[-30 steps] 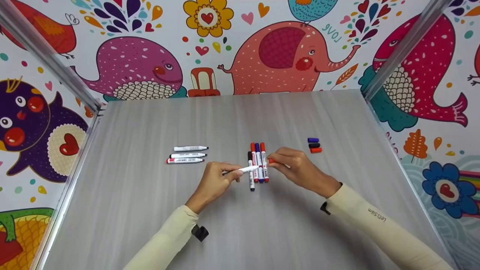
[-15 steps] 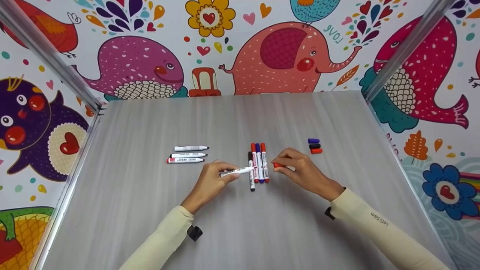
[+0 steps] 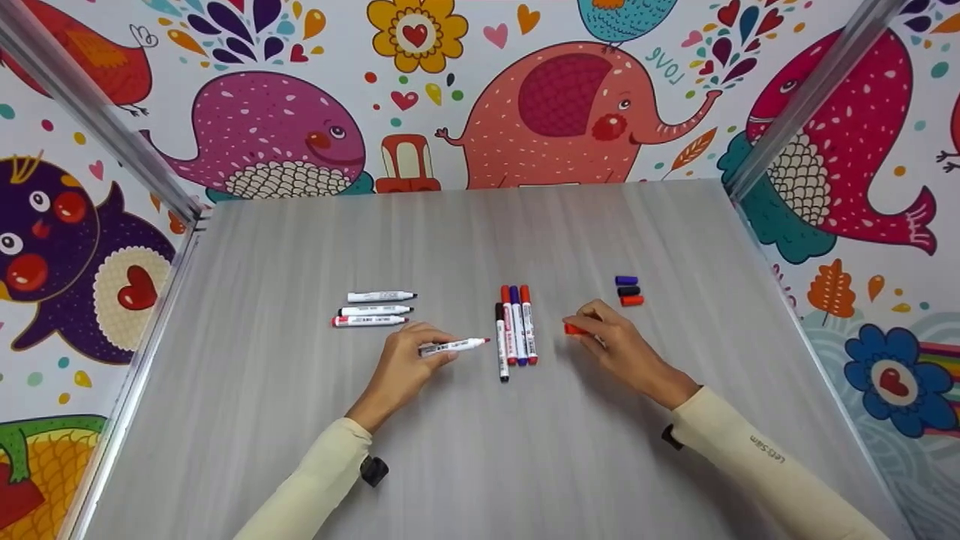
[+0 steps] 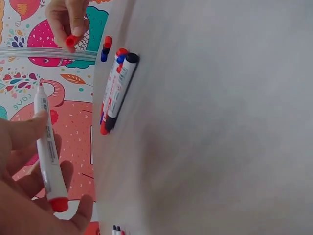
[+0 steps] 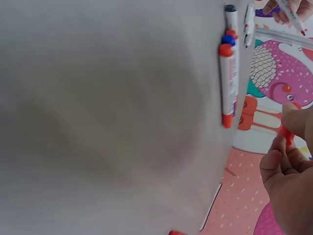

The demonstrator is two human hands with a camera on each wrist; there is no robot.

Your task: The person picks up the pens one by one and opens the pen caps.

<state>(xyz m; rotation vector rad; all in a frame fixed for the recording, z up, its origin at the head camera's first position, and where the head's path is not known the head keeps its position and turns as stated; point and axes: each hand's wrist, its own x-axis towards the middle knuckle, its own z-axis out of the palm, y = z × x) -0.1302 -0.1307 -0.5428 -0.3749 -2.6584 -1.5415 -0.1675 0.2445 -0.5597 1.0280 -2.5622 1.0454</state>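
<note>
Between thumb and fingers, my left hand (image 3: 405,361) holds an uncapped red marker (image 3: 454,346), its red tip pointing right. The red end plug of that marker (image 4: 48,152) shows in the left wrist view. On the right, my right hand (image 3: 622,349) pinches a red cap (image 3: 574,329), whose hollow end faces the left hand in the left wrist view. A row of capped markers (image 3: 515,330), red, blue and black, lies on the table between the hands. Three uncapped markers (image 3: 375,310) lie beyond the left hand.
Three loose caps (image 3: 628,291), blue, black and red, lie in a stack-like row beyond the right hand. The grey table (image 3: 465,240) ends at a back wall (image 3: 420,112) printed with cartoon animals. Metal posts (image 3: 810,101) stand at the back corners.
My hands have drawn apart: the left hand moved left with the marker, the right hand moved right with the red cap. The marker's red tip now shows. The markers on the table stayed put.
</note>
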